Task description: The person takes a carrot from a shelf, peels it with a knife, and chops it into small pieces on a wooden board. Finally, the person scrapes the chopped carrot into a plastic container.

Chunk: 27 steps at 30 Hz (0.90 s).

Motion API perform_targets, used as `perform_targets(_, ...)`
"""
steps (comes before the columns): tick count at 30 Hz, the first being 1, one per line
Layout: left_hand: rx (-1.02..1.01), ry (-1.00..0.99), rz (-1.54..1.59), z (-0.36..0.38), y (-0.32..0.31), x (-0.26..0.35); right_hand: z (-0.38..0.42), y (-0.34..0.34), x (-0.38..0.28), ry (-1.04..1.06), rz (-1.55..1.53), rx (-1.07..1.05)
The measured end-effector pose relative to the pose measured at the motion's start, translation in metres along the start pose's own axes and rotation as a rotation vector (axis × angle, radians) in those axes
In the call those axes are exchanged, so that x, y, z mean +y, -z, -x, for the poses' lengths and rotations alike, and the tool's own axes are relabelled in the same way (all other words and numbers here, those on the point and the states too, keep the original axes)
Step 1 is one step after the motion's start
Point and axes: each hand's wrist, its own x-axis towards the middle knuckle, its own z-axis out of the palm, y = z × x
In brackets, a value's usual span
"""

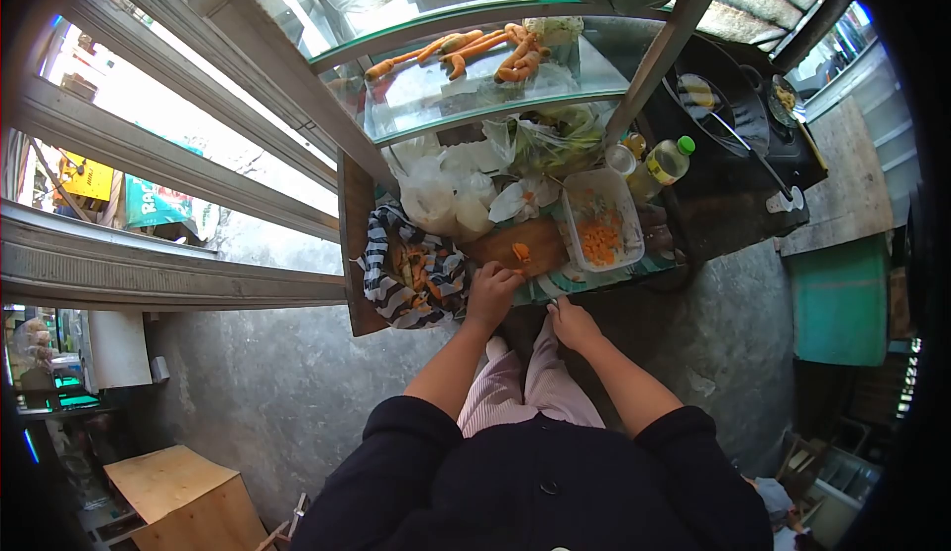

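A wooden cutting board (pixel 547 238) lies at the counter's front, with a few orange carrot pieces (pixel 521 253) on it. My left hand (pixel 494 291) rests at the board's near edge, fingers bent and pressed together; whatever they hold is too small to make out. Just off the counter's front edge, my right hand (pixel 574 323) is closed, a small dark bit showing at its fingertips. To the right of the board stands a clear plastic tub (pixel 632 216) with diced carrot (pixel 600 239) inside. A striped bag (pixel 381 278) on the left holds carrot peelings (pixel 416 266).
Whole carrots (pixel 461 48) lie on a shelf of the glass case above. White plastic bags (pixel 446 199) and a bag of greens (pixel 560 140) crowd the counter's back. A green-capped bottle (pixel 667 162) stands beside the tub, and a wok (pixel 723 105) sits on the stove at right.
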Motion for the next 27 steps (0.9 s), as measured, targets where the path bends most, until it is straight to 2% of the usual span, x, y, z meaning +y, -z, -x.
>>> perform_targets(4,0.094,0.134,0.052,-0.005,-0.003,-0.006,0.002,0.000,0.000,-0.011,0.018,0.003)
perform_targets(6,0.154,0.318,0.105,-0.004,-0.002,-0.005,0.001,-0.001,-0.001,-0.013,-0.022,-0.005)
perform_targets(9,0.112,0.360,0.097,0.003,-0.004,-0.004,0.000,-0.001,-0.006,0.044,-0.032,0.020)
perform_targets(13,0.129,0.373,0.089,0.004,-0.014,-0.007,0.000,-0.006,-0.010,0.017,-0.038,-0.005)
perform_targets(21,0.140,0.554,0.179,-0.001,-0.019,-0.007,-0.001,-0.011,-0.005,0.037,-0.028,0.026)
perform_targets(27,0.075,0.536,0.169,-0.004,-0.016,-0.013,-0.009,0.008,-0.009,0.018,0.116,-0.009)
